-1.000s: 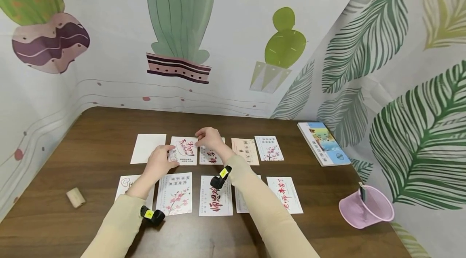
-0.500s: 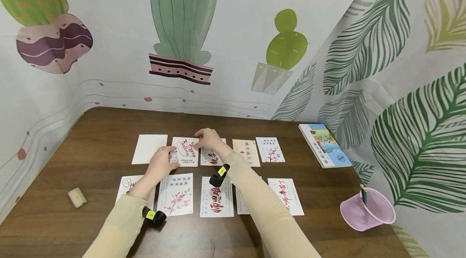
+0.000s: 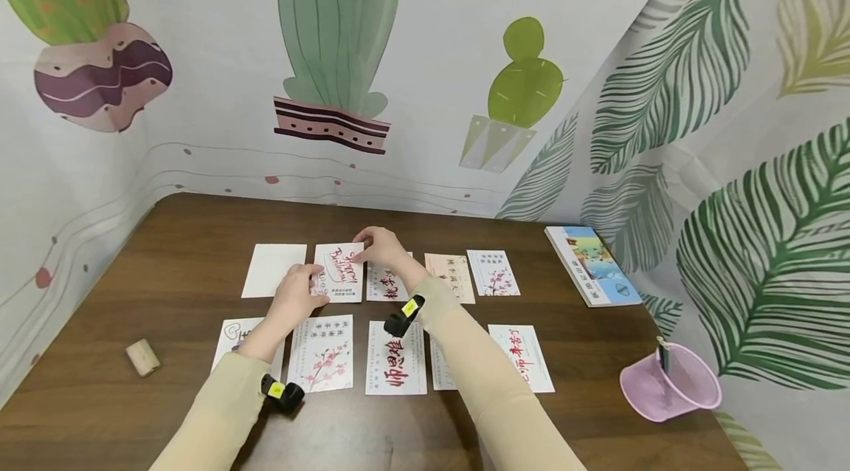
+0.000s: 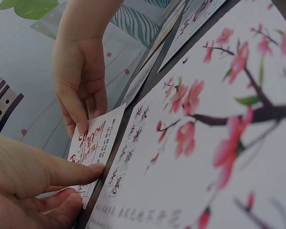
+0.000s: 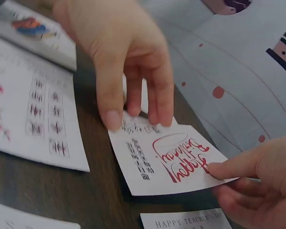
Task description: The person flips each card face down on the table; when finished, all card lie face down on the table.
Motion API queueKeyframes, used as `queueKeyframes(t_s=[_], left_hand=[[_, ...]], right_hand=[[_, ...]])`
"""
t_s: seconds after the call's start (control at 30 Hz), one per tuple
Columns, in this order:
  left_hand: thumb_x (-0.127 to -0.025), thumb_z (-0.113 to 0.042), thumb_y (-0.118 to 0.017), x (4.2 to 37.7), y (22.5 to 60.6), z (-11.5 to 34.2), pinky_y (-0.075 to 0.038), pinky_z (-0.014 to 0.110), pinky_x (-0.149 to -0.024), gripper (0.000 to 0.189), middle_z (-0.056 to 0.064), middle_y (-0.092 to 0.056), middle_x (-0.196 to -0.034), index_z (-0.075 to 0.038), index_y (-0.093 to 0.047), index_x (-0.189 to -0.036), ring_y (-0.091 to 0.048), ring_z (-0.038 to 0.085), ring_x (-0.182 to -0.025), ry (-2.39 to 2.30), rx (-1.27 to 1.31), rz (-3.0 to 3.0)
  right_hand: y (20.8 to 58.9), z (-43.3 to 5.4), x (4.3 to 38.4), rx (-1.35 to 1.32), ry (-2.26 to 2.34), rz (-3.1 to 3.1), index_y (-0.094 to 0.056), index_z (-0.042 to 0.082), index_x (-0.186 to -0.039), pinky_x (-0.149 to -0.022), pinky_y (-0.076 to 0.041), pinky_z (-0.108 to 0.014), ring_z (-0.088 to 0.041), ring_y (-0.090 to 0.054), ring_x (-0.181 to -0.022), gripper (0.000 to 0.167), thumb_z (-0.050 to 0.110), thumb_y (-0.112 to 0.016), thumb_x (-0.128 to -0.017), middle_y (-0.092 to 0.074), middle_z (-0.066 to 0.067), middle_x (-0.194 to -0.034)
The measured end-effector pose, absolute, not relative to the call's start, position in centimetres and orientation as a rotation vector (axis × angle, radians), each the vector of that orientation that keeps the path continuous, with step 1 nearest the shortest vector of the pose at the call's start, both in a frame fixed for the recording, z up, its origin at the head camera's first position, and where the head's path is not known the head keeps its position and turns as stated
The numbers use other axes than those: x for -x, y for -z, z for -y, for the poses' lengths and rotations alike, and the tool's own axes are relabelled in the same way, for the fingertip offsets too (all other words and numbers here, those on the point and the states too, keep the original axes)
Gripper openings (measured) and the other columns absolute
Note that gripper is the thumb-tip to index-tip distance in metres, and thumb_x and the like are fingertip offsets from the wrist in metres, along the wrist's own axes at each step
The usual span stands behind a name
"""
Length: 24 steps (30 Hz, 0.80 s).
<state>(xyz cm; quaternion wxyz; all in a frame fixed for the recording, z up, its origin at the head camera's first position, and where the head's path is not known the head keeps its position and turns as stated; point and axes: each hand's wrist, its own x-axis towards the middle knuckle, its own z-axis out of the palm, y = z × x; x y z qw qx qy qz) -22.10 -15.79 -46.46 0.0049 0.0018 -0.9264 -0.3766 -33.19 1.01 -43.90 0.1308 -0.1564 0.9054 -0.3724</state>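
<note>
A white greeting card with red "Happy Birthday" lettering lies in the back row, between a blank white card and a card with red characters. My right hand pinches its far right corner; in the right wrist view the thumb of that right hand is on top and the card bows slightly, that corner raised. At the left side, my left hand holds the same greeting card by its edges, thumb at the near edge, other fingers at the left one.
The front row holds a blossom card, a card with large red characters and others partly under my forearms. A beige block lies left. A booklet and a pink basket are at right. A patterned cloth backdrop borders the table.
My right hand has moved slightly away from me, and the far edge of the birthday card has risen with it. My left hand stays at the card's left side.
</note>
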Motion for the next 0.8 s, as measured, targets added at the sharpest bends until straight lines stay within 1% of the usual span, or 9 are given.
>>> queueKeyframes(t_s=[0.1,0.2,0.27,0.4,0.47,0.63,0.8], left_hand=[[-0.083,-0.006,-0.074,22.1,46.5,15.8,-0.046,0.041,-0.075,0.058,0.024,-0.053,-0.108,0.011,-0.049,-0.133,-0.054,0.031,-0.092,1.177,-0.006,2.902],[-0.083,-0.006,-0.074,22.1,46.5,15.7,-0.045,0.04,-0.075,0.058,0.024,-0.053,-0.109,0.011,-0.049,-0.133,-0.054,0.031,-0.092,1.179,-0.005,2.901],[-0.083,-0.006,-0.074,22.1,46.5,15.6,-0.045,0.04,-0.075,0.058,0.025,-0.053,-0.109,0.011,-0.05,-0.133,-0.054,0.03,-0.091,1.177,-0.007,2.901],[-0.083,-0.005,-0.074,22.0,46.4,15.6,-0.046,0.042,-0.075,0.057,0.026,-0.053,-0.109,0.012,-0.05,-0.132,-0.054,0.031,-0.089,1.179,0.0,2.897],[-0.083,-0.004,-0.074,21.9,46.3,15.7,-0.047,0.043,-0.076,0.057,0.027,-0.053,-0.111,0.012,-0.05,-0.132,-0.055,0.032,-0.091,1.188,-0.002,2.894],[-0.084,-0.004,-0.073,21.9,46.3,15.7,-0.048,0.045,-0.08,0.058,0.029,-0.052,-0.115,0.013,-0.049,-0.133,-0.055,0.034,-0.095,1.203,-0.005,2.897],[-0.084,-0.004,-0.073,21.9,46.2,15.7,-0.047,0.045,-0.079,0.057,0.029,-0.052,-0.115,0.013,-0.049,-0.133,-0.055,0.034,-0.095,1.19,0.009,2.905]], right_hand=[[44.2,-1.1,33.0,0.351,1.288,-2.495,-0.063,0.005,-0.12,-0.071,-0.053,-0.022,-0.014,-0.057,-0.084,0.04,0.007,-0.077,-0.082,-0.062,-0.009,-0.106],[44.3,-1.3,32.6,0.229,1.47,-2.334,-0.058,0.0,-0.128,-0.079,-0.057,-0.027,-0.019,-0.064,-0.091,0.048,0.004,-0.075,-0.083,-0.063,-0.014,-0.115],[44.5,-1.5,32.3,0.174,1.541,-2.216,-0.052,-0.004,-0.134,-0.088,-0.057,-0.032,-0.025,-0.066,-0.101,0.053,0.002,-0.072,-0.085,-0.061,-0.018,-0.122],[44.9,-1.9,31.7,0.152,1.569,-2.046,-0.04,-0.009,-0.142,-0.099,-0.051,-0.039,-0.033,-0.061,-0.117,0.062,0.0,-0.067,-0.087,-0.054,-0.024,-0.135],[45.2,-2.0,31.4,0.159,1.566,-2.012,-0.036,-0.01,-0.144,-0.099,-0.051,-0.039,-0.033,-0.06,-0.119,0.065,-0.001,-0.066,-0.088,-0.051,-0.025,-0.137],[45.7,-2.1,30.7,0.176,1.583,-1.984,-0.035,-0.011,-0.145,-0.094,-0.054,-0.036,-0.029,-0.063,-0.113,0.065,-0.005,-0.064,-0.087,-0.049,-0.026,-0.14],[45.7,-2.3,30.2,0.193,1.599,-1.973,-0.034,-0.01,-0.146,-0.092,-0.055,-0.036,-0.032,-0.061,-0.115,0.063,-0.007,-0.061,-0.089,-0.048,-0.027,-0.142]])
